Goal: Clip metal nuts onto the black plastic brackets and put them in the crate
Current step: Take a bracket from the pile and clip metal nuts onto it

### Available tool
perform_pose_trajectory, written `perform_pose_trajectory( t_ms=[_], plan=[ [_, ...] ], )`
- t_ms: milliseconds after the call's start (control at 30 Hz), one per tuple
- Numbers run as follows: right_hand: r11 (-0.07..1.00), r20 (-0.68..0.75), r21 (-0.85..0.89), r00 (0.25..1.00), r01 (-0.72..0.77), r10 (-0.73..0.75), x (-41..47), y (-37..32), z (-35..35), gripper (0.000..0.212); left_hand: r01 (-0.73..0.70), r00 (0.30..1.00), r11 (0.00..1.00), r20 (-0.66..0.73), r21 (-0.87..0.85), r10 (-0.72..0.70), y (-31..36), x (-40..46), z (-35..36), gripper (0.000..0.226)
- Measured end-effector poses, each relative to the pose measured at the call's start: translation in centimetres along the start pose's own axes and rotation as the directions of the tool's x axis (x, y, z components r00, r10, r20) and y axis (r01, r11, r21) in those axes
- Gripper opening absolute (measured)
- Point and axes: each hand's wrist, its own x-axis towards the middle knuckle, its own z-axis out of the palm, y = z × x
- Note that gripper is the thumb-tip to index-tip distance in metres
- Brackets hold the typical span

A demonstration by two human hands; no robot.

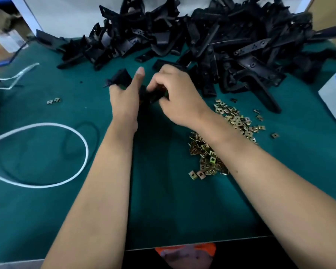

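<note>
Looks like a small factory assembly bench: green mat (pixel 47 200) with a huge bracket pile (pixel 211 39) at its far edge and loose nuts (pixel 208 152) just in front.

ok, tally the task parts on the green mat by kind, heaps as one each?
Heap of black plastic brackets: 1
Black plastic bracket gripped by left hand and right hand: 1
Spread of brass-coloured metal clip nuts: 1
Clip nuts apart, far left: 2
Total: 5
</note>
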Motion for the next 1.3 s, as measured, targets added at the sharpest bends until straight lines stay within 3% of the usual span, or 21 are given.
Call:
perform_pose_trajectory(
  t_ms=[33,100,167,300,433,567,667,833,933,1033,1167,1300],
  plan=[
    [0.999,0.027,0.013,0.999,0.038,-0.038,-0.7,-0.1,-0.7,0.035,0.014,1.0,0.998,0.027,-0.062,-0.012,-0.2,-0.1,0.1,0.079],
    [0.996,0.11,0.081,0.993,0.042,-0.051,-1.9,-0.1,-2.3,0.037,0.021,0.998,0.979,0.067,-0.202,-0.008,-0.7,-0.2,0.5,0.042],
    [0.991,0.232,0.126,0.973,-0.04,0.01,-2.8,0.4,-3.9,0.036,-0.023,0.999,0.978,0.035,-0.209,0.031,-0.6,-0.5,0.7,0.013],
    [0.986,0.547,0.055,0.831,-0.156,0.101,-4.3,2.8,-6.8,0.02,0.016,0.988,0.947,0.149,-0.321,0.034,-0.4,-0.5,0.5,0.005],
    [0.993,0.646,0.018,0.759,-0.119,0.079,-5.2,3.2,-7.0,0.03,0.194,0.933,0.812,0.358,-0.551,0.021,-0.4,-0.7,0.2,0.014],
    [0.996,0.632,-0.044,0.771,-0.073,0.085,-5.1,3.1,-6.4,0.021,0.273,0.884,0.785,0.467,-0.556,0.023,-0.7,-1.0,0.0,0.021],
    [0.994,0.609,-0.068,0.785,-0.089,0.111,-5.3,3.3,-6.5,0.015,0.263,0.864,0.847,0.503,-0.463,0.006,-1.0,-1.3,0.2,0.026],
    [0.992,0.549,-0.038,0.827,-0.121,0.122,-5.2,3.5,-6.6,0.011,0.23,0.863,0.874,0.505,-0.429,0.02,-0.8,-1.7,0.5,0.029],
    [0.991,0.588,-0.028,0.799,-0.132,0.123,-5.3,3.8,-7.2,0.023,0.243,0.87,0.869,0.492,-0.43,0.0,-0.7,-1.9,0.9,0.038],
    [0.991,0.594,-0.081,0.793,-0.105,0.133,-5.3,4.1,-6.8,0.02,0.254,0.874,0.854,0.486,-0.454,-0.001,-0.7,-1.7,1.1,0.043],
    [0.988,0.49,-0.019,0.86,-0.152,0.142,-5.1,4.5,-6.4,0.008,0.289,0.845,0.856,0.534,-0.429,-0.017,-0.7,-1.5,0.8,0.036],
    [0.981,0.307,0.042,0.937,-0.189,0.167,-5.1,5.3,-6.1,0.008,0.211,0.815,0.949,0.579,-0.233,-0.039,-0.8,-1.4,0.4,0.04]
  ],
)
